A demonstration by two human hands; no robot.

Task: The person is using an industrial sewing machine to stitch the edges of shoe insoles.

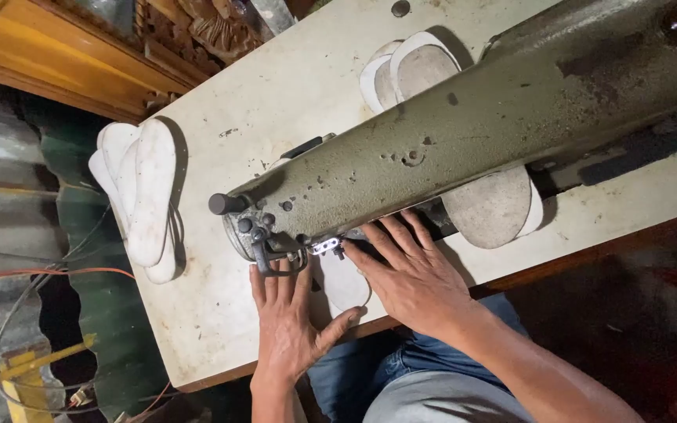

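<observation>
1. Both hands lie flat with fingers spread, no grip closed on anything: the left hand (285, 319) and right hand (410, 276) press a white insole (344, 283) against the worktop (276, 94), low in the middle of the frame.
2. Largest thing here, the olive sewing machine (472, 125) runs from the upper right down to its head at centre, and the insole sits just under the presser foot (327, 247).
3. Stacks of soles rest on the worktop: one at the left edge (144, 196), one at top centre (409, 66), one behind the machine arm (489, 205).
4. Risk, as I judge it: the left fingertips (280, 274) are very near the foot, so a slip could bring them under the needle.
5. Uneven pressure from the two hands could let the insole twist and the seam wander.
</observation>
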